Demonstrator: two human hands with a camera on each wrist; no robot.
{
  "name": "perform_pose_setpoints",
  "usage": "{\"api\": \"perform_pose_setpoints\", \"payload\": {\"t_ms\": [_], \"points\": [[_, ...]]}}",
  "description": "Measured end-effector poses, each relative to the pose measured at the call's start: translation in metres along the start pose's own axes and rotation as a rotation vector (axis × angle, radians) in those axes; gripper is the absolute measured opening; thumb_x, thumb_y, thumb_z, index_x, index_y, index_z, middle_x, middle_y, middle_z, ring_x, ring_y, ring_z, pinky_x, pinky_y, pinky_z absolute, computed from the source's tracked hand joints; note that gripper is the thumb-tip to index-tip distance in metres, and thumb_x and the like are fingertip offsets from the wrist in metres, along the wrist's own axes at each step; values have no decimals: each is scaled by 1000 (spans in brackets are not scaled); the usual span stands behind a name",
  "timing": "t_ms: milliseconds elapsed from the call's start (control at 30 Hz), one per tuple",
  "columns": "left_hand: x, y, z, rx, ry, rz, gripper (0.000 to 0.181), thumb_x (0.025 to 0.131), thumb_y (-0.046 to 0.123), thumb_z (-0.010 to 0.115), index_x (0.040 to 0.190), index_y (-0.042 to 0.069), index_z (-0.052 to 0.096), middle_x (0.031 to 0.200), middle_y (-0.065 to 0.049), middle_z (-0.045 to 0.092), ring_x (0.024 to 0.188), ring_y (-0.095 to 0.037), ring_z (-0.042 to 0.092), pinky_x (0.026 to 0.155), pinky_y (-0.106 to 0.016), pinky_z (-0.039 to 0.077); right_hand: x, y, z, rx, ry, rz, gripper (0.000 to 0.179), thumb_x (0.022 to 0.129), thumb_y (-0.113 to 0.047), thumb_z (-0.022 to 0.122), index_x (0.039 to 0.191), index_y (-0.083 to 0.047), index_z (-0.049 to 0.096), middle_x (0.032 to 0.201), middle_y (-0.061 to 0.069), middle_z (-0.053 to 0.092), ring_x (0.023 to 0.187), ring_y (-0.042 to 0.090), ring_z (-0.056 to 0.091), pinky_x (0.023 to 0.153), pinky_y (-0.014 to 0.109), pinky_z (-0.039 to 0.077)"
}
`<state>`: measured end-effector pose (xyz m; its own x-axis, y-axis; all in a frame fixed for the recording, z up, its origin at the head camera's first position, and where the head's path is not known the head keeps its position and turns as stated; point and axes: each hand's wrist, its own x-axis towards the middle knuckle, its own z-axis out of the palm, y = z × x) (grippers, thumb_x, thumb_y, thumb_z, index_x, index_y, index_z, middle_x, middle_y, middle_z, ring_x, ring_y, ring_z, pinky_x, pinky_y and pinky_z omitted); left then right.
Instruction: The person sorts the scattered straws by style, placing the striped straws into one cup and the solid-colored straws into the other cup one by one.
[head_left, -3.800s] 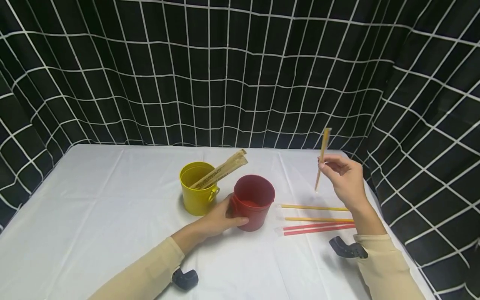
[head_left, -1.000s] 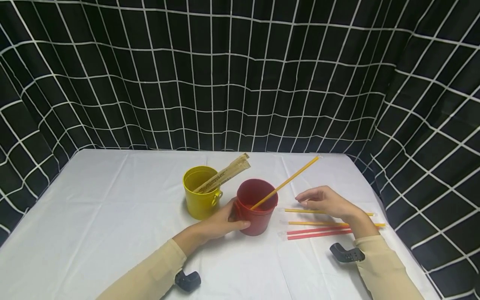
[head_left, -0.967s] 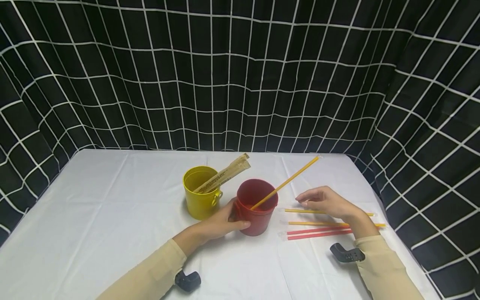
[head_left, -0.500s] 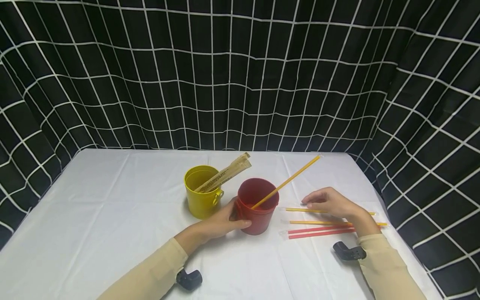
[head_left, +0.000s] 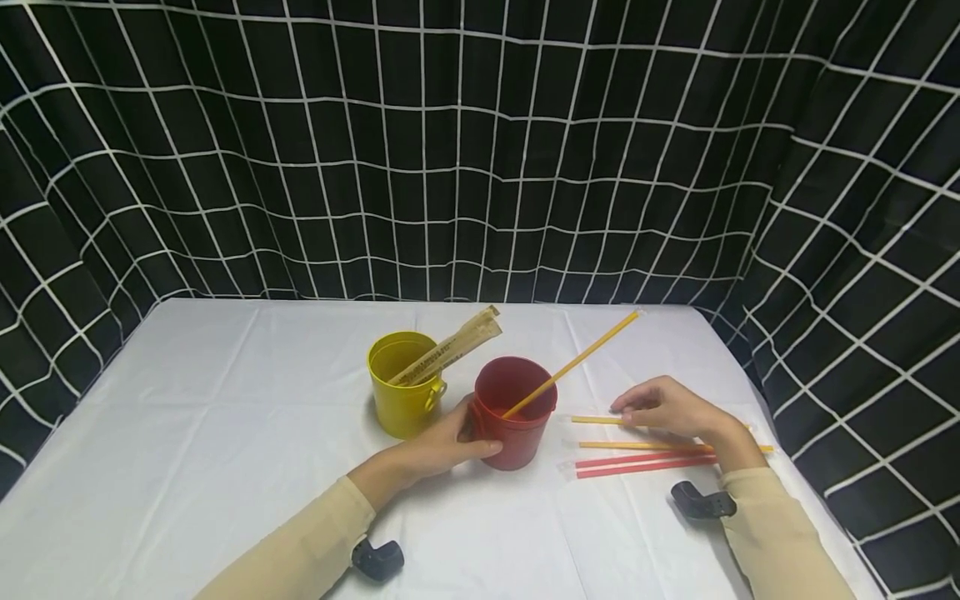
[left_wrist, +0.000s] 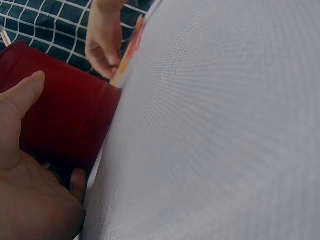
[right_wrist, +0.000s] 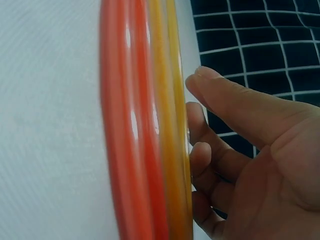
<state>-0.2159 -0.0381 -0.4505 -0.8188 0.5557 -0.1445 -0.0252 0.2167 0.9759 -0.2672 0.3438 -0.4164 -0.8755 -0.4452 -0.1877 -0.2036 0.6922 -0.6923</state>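
Note:
My left hand holds a red bucket by its side, thumb along the front in the left wrist view. A wrapped yellow straw leans out of the bucket toward the right. My right hand is low over the table, its fingertips right at the farthest wrapped yellow straw lying there. In the right wrist view, a gap shows between thumb and fingers beside the yellow straws. Another yellow straw and two red straws lie nearer me, partly under the right hand and wrist.
Left of the red bucket, a yellow bucket stands with long brown paper-wrapped packets leaning out. A white cloth covers the table. Black curtains with a white grid hang behind and at the sides.
The yellow straw that my right hand held upright is now in the red bucket. My right hand has come down and shifted right along the far yellow straw. The left hand stays on the bucket.

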Motion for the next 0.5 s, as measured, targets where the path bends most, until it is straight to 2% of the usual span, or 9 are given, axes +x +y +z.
{"api": "perform_pose_setpoints", "payload": {"t_ms": [133,333,500], "points": [[0,2,1,-4,4,-9,87,93,30,72,161,18,20,169,-3,25,158,-25,22,128,-47,26,1,0,0,-35,11,-11,25,87,-9,75,109,3,74,99,13,76,83,8,58,76,17,51],[1,4,2,6,-1,5,86,94,29,71,162,17,19,169,-4,25,158,-25,22,129,-47,24,0,-10,7,-104,84,13,12,84,-5,77,95,0,76,82,5,68,78,12,53,70,20,47],[0,2,1,31,1,9,86,94,32,70,162,17,19,169,-4,27,158,-25,22,130,-48,21,1,-16,13,-132,101,43,5,85,-5,76,90,-2,75,78,2,63,78,13,51,71,23,45]]}}
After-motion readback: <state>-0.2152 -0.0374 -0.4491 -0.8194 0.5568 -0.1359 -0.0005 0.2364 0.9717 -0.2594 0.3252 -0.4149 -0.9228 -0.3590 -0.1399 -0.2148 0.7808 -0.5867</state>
